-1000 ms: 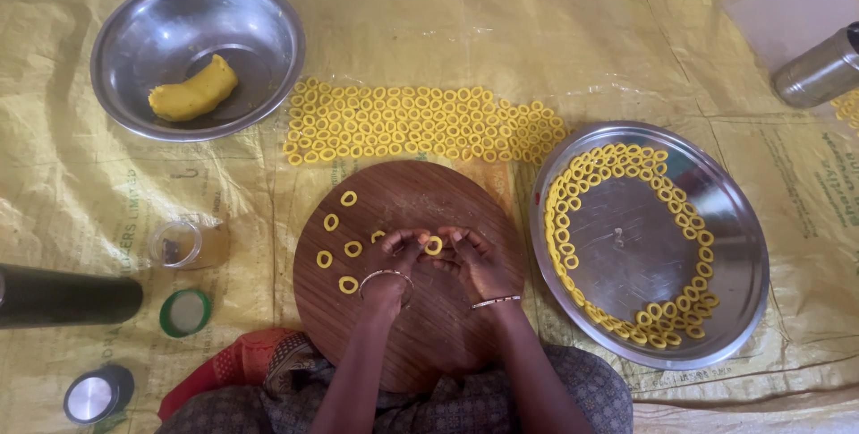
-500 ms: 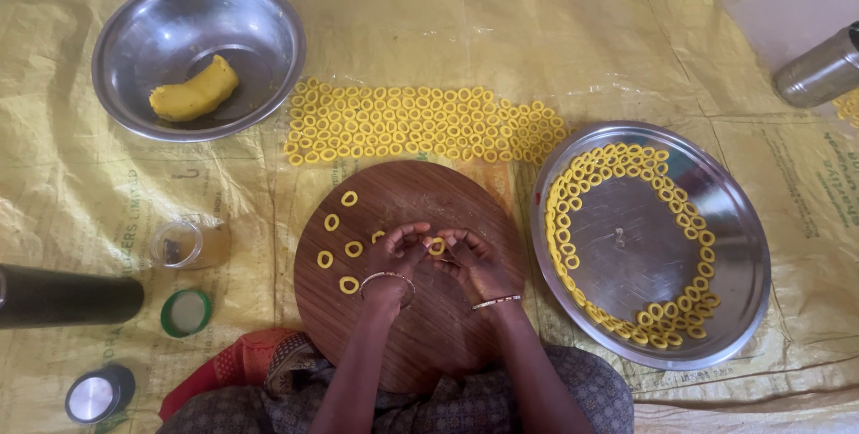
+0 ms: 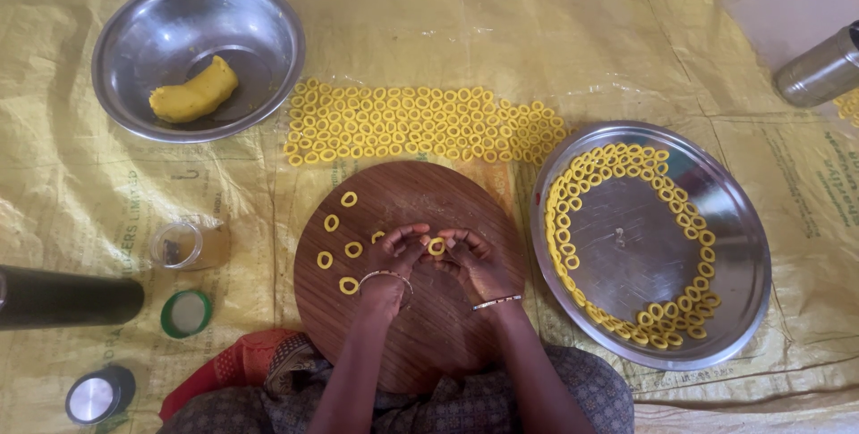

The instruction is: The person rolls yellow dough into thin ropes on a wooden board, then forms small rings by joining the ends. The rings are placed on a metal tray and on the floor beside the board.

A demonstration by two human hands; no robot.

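My left hand point(image 3: 397, 255) and my right hand point(image 3: 474, 259) meet over a round wooden board point(image 3: 407, 273), pinching one small yellow dough ring point(image 3: 437, 245) between their fingertips. Several finished rings point(image 3: 340, 242) lie on the board's left part. A steel bowl point(image 3: 199, 56) at top left holds a lump of yellow dough point(image 3: 193, 90). Many rings point(image 3: 420, 123) lie in rows on the yellow sheet beyond the board. A steel plate point(image 3: 651, 242) on the right carries rings around its rim.
A small glass jar point(image 3: 182, 244), a green lid point(image 3: 186, 313), a dark cylinder point(image 3: 67, 296) and a round metal lid point(image 3: 97, 396) sit at left. A steel tumbler point(image 3: 819, 67) lies at top right. The yellow sheet point(image 3: 501, 31) covers the floor.
Both hands stay together over the board, with only small finger movements shaping the ring. Nothing else has moved.
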